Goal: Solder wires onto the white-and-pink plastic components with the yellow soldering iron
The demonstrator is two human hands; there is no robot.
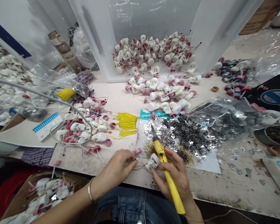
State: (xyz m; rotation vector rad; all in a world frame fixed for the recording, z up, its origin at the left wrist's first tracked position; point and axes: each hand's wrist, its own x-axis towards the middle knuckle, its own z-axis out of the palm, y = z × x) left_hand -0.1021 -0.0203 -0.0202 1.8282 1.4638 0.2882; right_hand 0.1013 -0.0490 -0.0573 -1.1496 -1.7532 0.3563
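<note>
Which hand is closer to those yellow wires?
Left. The left hand, pinching a thin wire, is just short of the yellow wires; the right hand, gripping a soldering iron, is farther right.

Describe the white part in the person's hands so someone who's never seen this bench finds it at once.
Go to the near edge of the table, in front of the person. The right hand grips a yellow tool, and the white part sits pinched beside it, a thin wire running to the left hand. Unlike the heaps farther back, it alone is held in hand.
</note>
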